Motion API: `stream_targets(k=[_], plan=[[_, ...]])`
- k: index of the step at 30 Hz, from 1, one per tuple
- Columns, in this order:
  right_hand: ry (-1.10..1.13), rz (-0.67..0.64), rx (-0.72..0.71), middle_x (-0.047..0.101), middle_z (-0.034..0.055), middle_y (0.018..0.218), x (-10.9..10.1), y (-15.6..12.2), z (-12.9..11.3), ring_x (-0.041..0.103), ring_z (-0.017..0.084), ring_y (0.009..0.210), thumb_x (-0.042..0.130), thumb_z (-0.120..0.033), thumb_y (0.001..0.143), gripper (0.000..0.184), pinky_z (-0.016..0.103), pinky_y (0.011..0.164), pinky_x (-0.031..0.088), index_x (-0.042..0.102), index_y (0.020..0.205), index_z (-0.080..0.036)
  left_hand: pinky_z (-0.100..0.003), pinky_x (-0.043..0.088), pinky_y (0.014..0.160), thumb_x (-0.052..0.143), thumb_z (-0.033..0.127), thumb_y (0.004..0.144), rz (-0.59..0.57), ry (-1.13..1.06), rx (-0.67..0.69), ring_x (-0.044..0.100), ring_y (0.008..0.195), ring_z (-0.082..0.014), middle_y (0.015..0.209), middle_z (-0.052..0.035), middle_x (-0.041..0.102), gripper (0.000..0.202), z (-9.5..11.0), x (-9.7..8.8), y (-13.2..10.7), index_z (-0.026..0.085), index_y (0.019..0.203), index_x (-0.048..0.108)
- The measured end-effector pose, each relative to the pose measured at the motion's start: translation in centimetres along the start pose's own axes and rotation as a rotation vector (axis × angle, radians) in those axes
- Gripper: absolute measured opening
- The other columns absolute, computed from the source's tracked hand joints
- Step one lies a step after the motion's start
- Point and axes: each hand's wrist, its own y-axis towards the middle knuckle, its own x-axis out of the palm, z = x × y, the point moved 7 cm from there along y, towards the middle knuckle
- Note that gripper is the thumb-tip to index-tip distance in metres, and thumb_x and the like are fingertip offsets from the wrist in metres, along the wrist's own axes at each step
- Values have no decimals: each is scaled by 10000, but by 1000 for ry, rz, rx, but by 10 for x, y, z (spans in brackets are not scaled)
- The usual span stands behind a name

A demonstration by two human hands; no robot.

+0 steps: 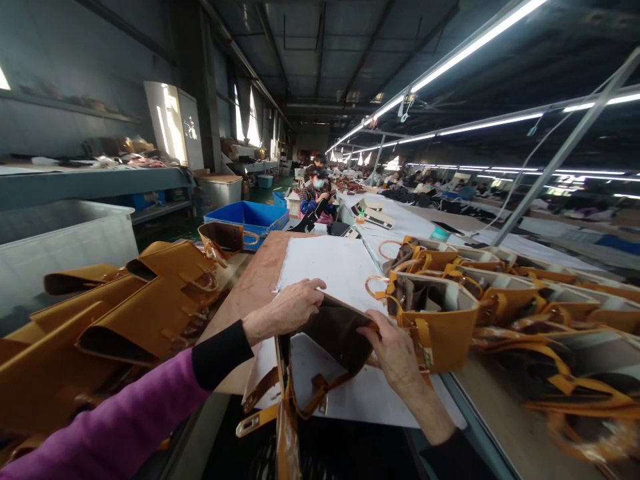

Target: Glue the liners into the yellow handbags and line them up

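Note:
A tan handbag with a dark brown lining [337, 333] lies at the near end of the work table, its mouth towards me and its straps hanging over the front edge. My left hand [287, 308] grips the bag's upper left rim, fingers bent over the edge. At the right end of the same rim, my right hand [393, 347] pinches the edge between thumb and fingers. A strap with a metal fitting [257, 421] dangles below. Beneath the bag lies a white sheet [327, 261].
Tan bags [150, 293] are piled on the left. More bags [437, 327] stand in rows along the right. Beyond the brown board [250, 267] are a blue bin [247, 217] and a seated person [317, 193]. A white tub [65, 247] stands far left.

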Motion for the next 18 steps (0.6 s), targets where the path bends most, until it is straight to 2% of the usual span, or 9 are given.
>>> stream_targets(k=[4,7,11,13,15,18], plan=[[108,-80,47,650,-16,707,5,2,0,611,191,660,506,-371,883,157,280,612,445,581,935,-243,-278,405,907,462,82,773,34,-77,77,549,1009,-178,1130,-66,567,146,-2,-1,-4,145,664,538],[-4,-12,-15,657,15,828,3,2,-7,613,205,711,478,-343,901,171,304,638,451,567,990,-228,-267,409,846,454,69,750,55,-70,66,552,937,-171,1040,-66,583,150,-5,-3,-3,148,630,496],[-186,107,-181,619,103,1075,-4,1,-28,589,257,932,467,-281,911,262,358,769,454,522,1143,-174,-244,398,703,461,66,741,101,-53,-17,523,740,-142,810,-35,570,160,-9,-7,-1,164,617,435],[-230,121,-255,619,114,1069,-4,1,-37,578,264,961,479,-268,909,267,363,799,444,531,1148,-160,-238,374,645,474,70,741,124,-40,-79,491,671,-133,726,-20,542,160,-12,-8,-1,169,624,428],[-249,104,-277,640,102,990,-1,2,-40,593,257,918,490,-272,908,218,354,777,440,575,1078,-167,-237,352,624,484,72,744,125,-11,-100,480,656,-131,706,-17,539,156,-11,-8,0,168,631,433],[-167,57,-186,665,65,881,3,8,-32,620,223,786,476,-293,915,182,318,684,433,620,967,-196,-239,342,627,474,74,764,104,37,-78,490,668,-133,734,-26,561,150,-9,-6,3,164,646,454]])
